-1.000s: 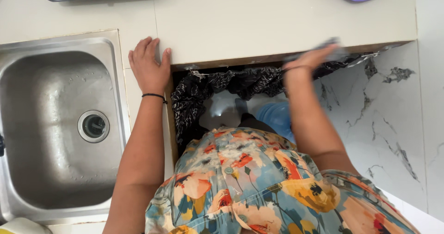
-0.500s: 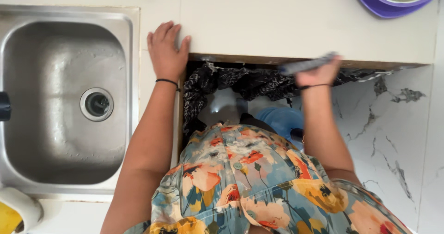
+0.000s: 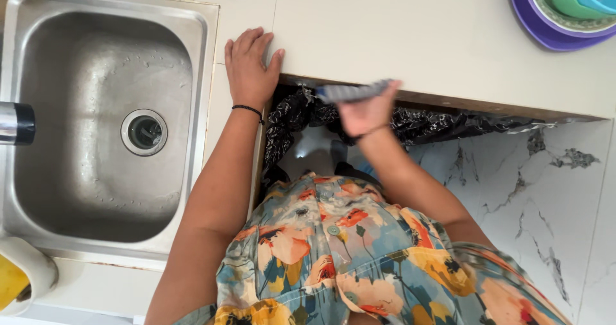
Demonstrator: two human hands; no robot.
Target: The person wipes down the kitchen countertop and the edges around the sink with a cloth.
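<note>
My left hand (image 3: 249,68) lies flat, fingers apart, on the cream countertop (image 3: 398,36) beside the sink; a thin black band circles its wrist. My right hand (image 3: 367,112) grips a grey cloth (image 3: 354,92) at the counter's front edge. Below that edge a bin lined with a crinkled black bag (image 3: 292,116) stands on the floor, with pale contents showing inside. My flowered dress fills the bottom of the view.
A steel sink (image 3: 96,119) with a round drain is at the left, the tap's tip (image 3: 16,123) over it. Stacked purple and green bowls (image 3: 564,7) sit at the counter's far right. A white marble-patterned floor (image 3: 532,190) lies at the right. A yellow and white object (image 3: 19,280) is at the lower left.
My right hand has slid the cloth leftward along the counter's front edge, toward my left hand. The left hand has stayed planted on the counter. The view has shifted left.
</note>
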